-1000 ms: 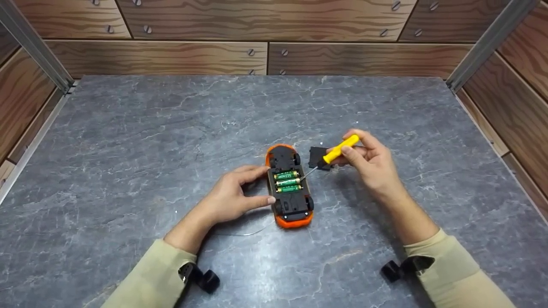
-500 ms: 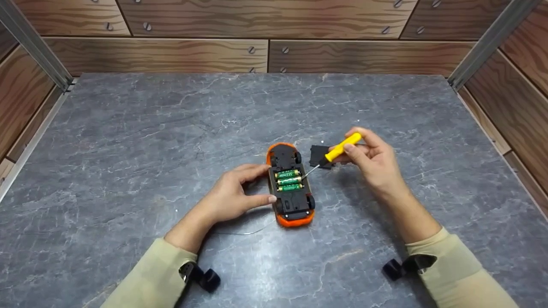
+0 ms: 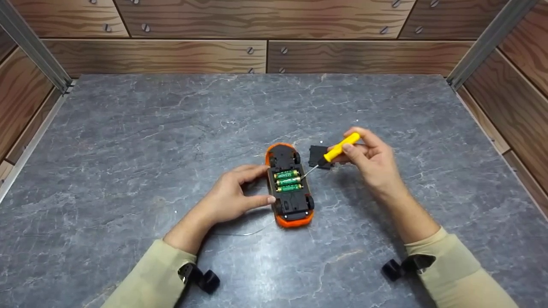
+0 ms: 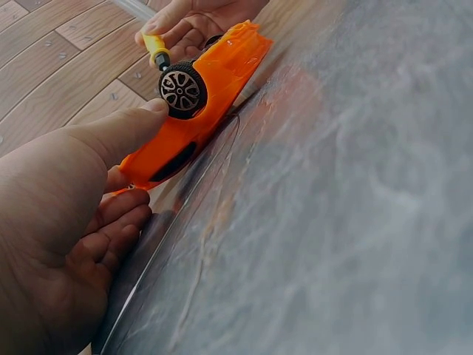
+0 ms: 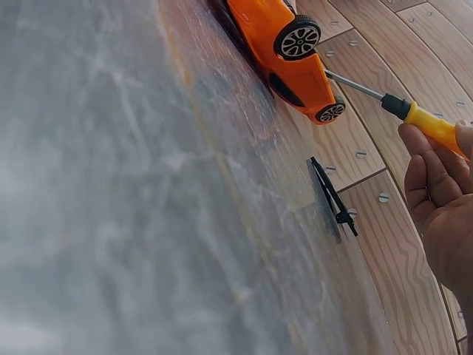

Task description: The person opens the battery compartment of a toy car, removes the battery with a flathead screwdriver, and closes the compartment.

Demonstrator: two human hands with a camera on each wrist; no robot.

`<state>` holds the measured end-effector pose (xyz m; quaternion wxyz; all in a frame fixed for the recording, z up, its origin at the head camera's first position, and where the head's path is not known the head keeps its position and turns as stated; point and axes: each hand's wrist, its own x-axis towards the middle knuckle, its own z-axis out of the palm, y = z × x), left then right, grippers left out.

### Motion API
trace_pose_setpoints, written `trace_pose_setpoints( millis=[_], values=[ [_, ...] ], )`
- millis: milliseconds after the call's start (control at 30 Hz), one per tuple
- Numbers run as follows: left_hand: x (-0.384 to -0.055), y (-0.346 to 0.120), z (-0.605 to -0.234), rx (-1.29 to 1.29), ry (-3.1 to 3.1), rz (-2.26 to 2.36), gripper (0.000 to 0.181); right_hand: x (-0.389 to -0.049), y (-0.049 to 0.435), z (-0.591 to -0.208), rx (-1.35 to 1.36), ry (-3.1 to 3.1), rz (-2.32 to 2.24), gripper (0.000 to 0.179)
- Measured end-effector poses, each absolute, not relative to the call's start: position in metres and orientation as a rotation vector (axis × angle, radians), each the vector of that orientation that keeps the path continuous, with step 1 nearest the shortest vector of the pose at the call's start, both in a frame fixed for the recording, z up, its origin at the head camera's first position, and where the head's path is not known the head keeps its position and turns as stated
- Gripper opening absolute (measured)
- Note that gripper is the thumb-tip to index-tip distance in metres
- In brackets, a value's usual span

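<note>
An orange toy car (image 3: 293,204) lies upside down on the table, its black underside up. Three green batteries (image 3: 289,181) sit in its uncovered battery bay. The left hand (image 3: 231,194) holds the car's left side, thumb by one wheel (image 4: 181,90) and fingers farther along. Between thumb and fingers, the right hand (image 3: 376,169) grips a screwdriver (image 3: 341,147) by its yellow handle. The screwdriver's shaft slants down to the right end of the middle battery; exact tip contact cannot be told. Beside the car, partly behind the right hand, lies a black battery cover (image 3: 317,153).
Tiny bright specks, one of them (image 3: 321,141) just beyond the cover, dot the grey marbled table (image 3: 171,115). A thin wire-like line (image 3: 244,234) runs from near the left wrist toward the car. Wood-patterned panels (image 3: 334,57) stand behind the table.
Both hands, the car and the screwdriver keep nearly the same places. The whole head view shifts slightly; the screwdriver's handle tilts a little at most.
</note>
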<state>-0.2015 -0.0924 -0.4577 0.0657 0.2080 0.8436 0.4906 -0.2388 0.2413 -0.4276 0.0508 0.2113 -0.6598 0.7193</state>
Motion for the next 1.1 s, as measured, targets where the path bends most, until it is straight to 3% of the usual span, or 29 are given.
trace_pose_setpoints(
  millis=[1100],
  values=[
    [-0.2012, -0.0928, -0.4576, 0.621, 2.544, 1.491, 0.079, -0.2394, 0.2417, -0.4254, 0.649, -1.992, 2.166, 0.021]
  ],
)
